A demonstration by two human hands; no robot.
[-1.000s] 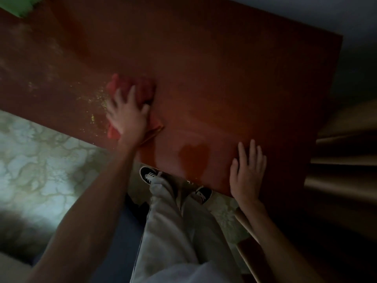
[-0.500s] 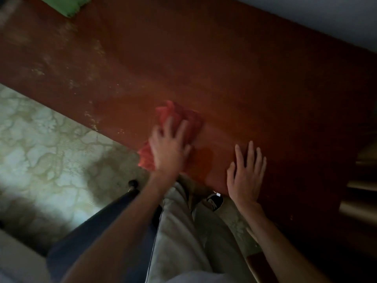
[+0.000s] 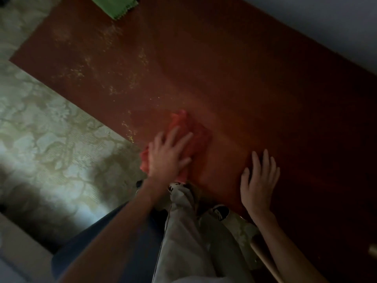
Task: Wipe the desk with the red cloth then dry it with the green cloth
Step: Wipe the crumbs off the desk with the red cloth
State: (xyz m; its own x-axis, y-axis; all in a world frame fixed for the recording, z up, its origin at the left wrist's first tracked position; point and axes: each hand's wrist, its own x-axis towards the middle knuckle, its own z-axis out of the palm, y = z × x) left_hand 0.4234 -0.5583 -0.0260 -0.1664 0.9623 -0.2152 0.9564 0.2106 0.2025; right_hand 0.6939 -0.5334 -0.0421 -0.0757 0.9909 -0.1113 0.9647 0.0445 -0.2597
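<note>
The dark red-brown desk (image 3: 234, 82) fills the upper right of the head view. My left hand (image 3: 169, 156) presses flat on the crumpled red cloth (image 3: 195, 129) at the desk's near edge. My right hand (image 3: 258, 178) lies flat on the desk to the right, fingers apart, holding nothing. A green cloth (image 3: 114, 5) rests at the desk's far left corner, partly cut off by the frame's top. Pale dusty specks (image 3: 114, 74) cover the left part of the desk.
A pale patterned floor (image 3: 40, 129) lies left of the desk. My legs in light trousers (image 3: 189, 231) and dark shoes stand at the near edge. A light wooden piece (image 3: 263, 254) shows at lower right. A grey wall (image 3: 326, 21) runs behind the desk.
My left hand has slid the red cloth to the right along the near edge, toward my right hand. The view has shifted, bringing the green cloth further into frame.
</note>
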